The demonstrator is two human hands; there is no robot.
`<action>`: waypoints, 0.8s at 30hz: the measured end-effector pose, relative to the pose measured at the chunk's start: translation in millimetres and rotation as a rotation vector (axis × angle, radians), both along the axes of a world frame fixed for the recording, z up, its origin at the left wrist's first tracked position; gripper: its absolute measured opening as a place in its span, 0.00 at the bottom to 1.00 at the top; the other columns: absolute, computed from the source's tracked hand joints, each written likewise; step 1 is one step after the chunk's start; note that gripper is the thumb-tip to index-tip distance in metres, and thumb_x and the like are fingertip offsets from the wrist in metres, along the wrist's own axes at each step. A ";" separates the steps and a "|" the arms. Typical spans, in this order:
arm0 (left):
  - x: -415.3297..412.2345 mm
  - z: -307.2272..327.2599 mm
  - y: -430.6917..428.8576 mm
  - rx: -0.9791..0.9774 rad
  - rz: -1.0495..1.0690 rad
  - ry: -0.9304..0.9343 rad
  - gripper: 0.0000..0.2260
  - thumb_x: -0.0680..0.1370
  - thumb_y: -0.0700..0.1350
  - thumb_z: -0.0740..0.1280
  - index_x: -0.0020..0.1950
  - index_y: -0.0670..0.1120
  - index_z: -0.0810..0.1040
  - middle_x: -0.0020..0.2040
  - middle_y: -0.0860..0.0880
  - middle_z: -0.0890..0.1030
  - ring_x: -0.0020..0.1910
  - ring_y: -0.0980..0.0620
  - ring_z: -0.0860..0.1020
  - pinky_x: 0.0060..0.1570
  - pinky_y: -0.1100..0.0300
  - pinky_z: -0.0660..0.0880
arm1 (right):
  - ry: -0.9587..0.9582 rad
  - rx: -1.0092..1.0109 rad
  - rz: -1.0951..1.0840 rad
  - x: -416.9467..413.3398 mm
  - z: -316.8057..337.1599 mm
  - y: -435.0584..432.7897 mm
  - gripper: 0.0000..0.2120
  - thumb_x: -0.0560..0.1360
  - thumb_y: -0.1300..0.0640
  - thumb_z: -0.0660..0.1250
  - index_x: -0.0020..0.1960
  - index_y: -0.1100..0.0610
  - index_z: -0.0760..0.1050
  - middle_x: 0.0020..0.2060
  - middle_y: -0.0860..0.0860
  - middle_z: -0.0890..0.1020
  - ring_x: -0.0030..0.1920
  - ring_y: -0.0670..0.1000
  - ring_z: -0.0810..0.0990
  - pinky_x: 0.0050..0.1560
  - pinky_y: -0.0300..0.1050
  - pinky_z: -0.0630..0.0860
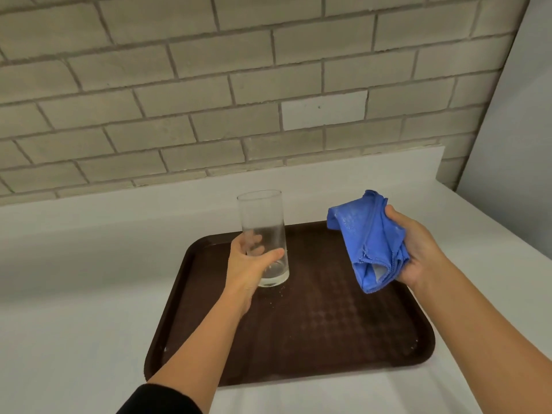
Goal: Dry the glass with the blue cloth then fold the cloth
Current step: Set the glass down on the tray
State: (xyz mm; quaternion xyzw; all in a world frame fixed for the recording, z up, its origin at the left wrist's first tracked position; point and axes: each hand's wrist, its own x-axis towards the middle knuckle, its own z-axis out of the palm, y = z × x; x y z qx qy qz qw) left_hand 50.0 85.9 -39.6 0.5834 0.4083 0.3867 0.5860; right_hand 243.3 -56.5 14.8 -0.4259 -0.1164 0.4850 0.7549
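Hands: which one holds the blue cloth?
The right hand grips the bunched blue cloth above the tray; the left hand holds the glass.

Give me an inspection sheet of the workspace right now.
Surface: white counter with a brown tray; small droplets on the tray.
Job's things: clear glass upright on the tray; blue cloth bunched, unfolded, held above the tray.
Clutter: nothing seen.
Grippers: left hand wrapped round the glass; right hand gripping the cloth.
Cables: nothing seen.
Surroundings: grey brick wall behind; pale panel at right.
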 end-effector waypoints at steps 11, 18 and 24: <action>20.7 -26.5 0.0 0.136 0.033 0.041 0.33 0.58 0.41 0.79 0.58 0.53 0.67 0.54 0.59 0.74 0.56 0.58 0.74 0.51 0.68 0.70 | 0.020 -0.033 -0.033 3.4 -9.3 -11.0 0.15 0.75 0.48 0.60 0.40 0.58 0.76 0.23 0.52 0.81 0.24 0.48 0.80 0.25 0.39 0.78; 25.7 -34.5 1.0 0.148 0.015 0.112 0.35 0.58 0.42 0.79 0.59 0.53 0.65 0.54 0.56 0.74 0.52 0.60 0.75 0.42 0.73 0.68 | 0.039 -0.059 -0.033 1.1 -8.2 -11.2 0.15 0.74 0.47 0.61 0.41 0.58 0.77 0.25 0.52 0.82 0.25 0.49 0.81 0.26 0.40 0.79; 23.0 -11.7 -21.1 0.175 0.194 0.276 0.47 0.59 0.44 0.79 0.72 0.48 0.57 0.72 0.46 0.61 0.71 0.45 0.59 0.69 0.48 0.62 | 0.040 -0.055 -0.033 -2.1 -9.1 -11.4 0.16 0.74 0.47 0.62 0.42 0.59 0.78 0.26 0.53 0.84 0.25 0.50 0.82 0.24 0.40 0.78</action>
